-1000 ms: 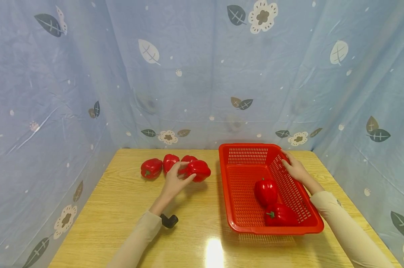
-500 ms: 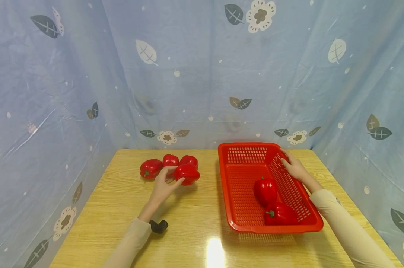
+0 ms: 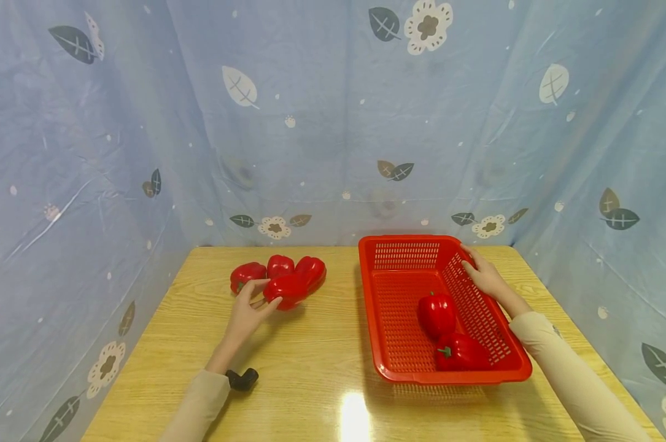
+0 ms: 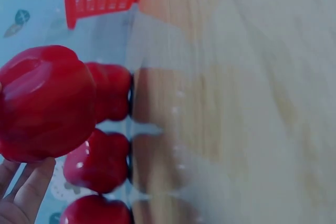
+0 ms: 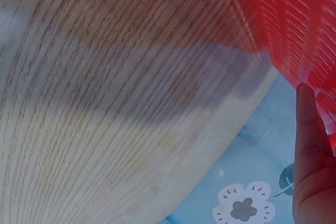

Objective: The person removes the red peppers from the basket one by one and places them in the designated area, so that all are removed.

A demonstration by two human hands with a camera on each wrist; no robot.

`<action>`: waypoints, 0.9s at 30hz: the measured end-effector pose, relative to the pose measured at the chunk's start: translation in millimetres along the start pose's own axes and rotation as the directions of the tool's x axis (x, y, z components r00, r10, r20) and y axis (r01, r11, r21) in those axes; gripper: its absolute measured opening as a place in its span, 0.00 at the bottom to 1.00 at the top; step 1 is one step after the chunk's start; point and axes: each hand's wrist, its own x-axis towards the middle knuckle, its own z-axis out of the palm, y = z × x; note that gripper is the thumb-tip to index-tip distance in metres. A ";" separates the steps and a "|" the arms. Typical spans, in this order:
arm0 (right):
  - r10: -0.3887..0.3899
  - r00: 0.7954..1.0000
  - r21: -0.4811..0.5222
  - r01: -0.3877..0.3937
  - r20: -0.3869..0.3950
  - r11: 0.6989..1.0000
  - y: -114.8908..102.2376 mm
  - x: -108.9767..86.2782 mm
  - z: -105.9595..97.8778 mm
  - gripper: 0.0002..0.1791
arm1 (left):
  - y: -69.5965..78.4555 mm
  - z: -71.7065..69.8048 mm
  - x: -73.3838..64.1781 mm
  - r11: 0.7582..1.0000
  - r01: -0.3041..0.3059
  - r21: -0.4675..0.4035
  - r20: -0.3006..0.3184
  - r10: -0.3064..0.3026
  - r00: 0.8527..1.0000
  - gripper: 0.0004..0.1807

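Observation:
My left hand (image 3: pixel 245 318) holds a glossy red bell pepper (image 3: pixel 285 288) between thumb and fingers, close over the table. In the left wrist view that bell pepper (image 4: pixel 47 103) fills the left side, with fingertips against its lower edge. Just behind it, three more red bell peppers (image 3: pixel 280 266) lie in a row. My right hand (image 3: pixel 486 279) grips the right rim of a red plastic basket (image 3: pixel 369 307), thumb on the inner side. The right wrist view shows a finger (image 5: pixel 308 135) along the basket's outer wall. Two red bell peppers (image 3: pixel 437 315) lie inside the basket, to the right.
The wooden table (image 3: pixel 310 368) runs back to a blue patterned curtain (image 3: pixel 310 123), which also hangs at both sides. Bare wood lies between the pepper row and the basket. A small black piece (image 3: pixel 243 379) shows beside the left sleeve.
My left hand has moved leftward with the bell pepper, away from the basket, uncovering the right-hand pepper of the back row. The right hand stays on the basket rim.

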 end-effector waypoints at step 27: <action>-0.020 1.000 0.007 0.020 -0.002 1.000 0.1 -1.5 0.1 0.29 | -44.0 -47.2 -25.1 0.988 0.097 0.117 -0.109 -0.084 0.990 0.27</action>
